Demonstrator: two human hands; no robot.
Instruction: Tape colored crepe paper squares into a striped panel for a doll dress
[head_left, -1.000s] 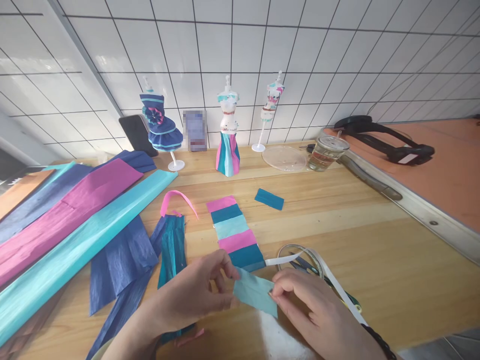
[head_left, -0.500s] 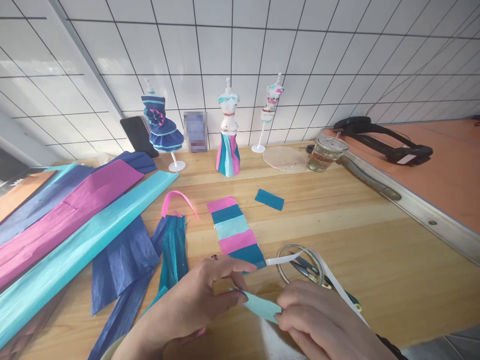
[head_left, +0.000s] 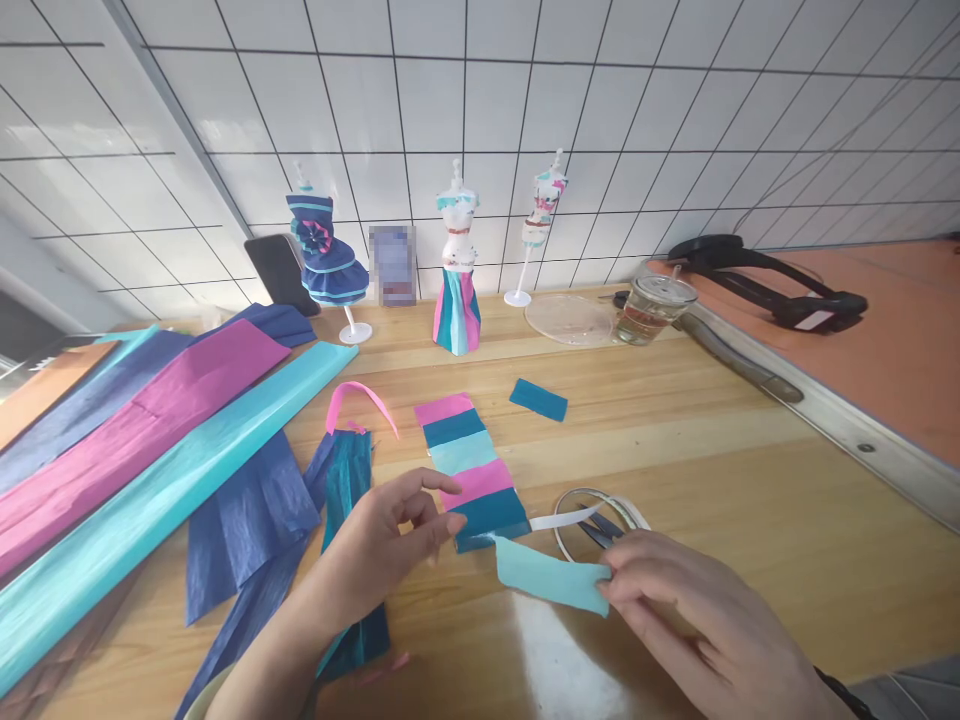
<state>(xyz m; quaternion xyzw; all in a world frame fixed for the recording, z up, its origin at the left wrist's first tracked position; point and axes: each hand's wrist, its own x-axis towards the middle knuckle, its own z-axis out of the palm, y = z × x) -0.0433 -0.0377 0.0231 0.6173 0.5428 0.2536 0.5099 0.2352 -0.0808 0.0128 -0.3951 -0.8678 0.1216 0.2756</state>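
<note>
Pinched by its right end in my right hand (head_left: 675, 600) is a light aqua strip of crepe paper (head_left: 551, 578), held above the table near the front. My left hand (head_left: 401, 535) is bent with thumb and fingers apart, nothing between them, near the lower left of a striped crepe-paper panel (head_left: 472, 480). Bands of pink, teal and aqua make up that panel, which lies flat on the wood. From its lower right edge a narrow white tape (head_left: 566, 518) runs to a tape roll (head_left: 581, 495). Dark-handled scissors (head_left: 600, 525) lie there, partly hidden by my right hand.
A small teal paper piece (head_left: 538, 399) lies behind the panel. Long crepe-paper sheets (head_left: 187, 440) cover the left side. Along the back stand small mannequins, one in a blue dress (head_left: 330, 250), one in a striped skirt (head_left: 457, 312), and a glass of liquid (head_left: 654, 308).
My left hand has let go of the aqua strip and moved left and up. My right hand has shifted right with the strip, which now shows more of its length.
</note>
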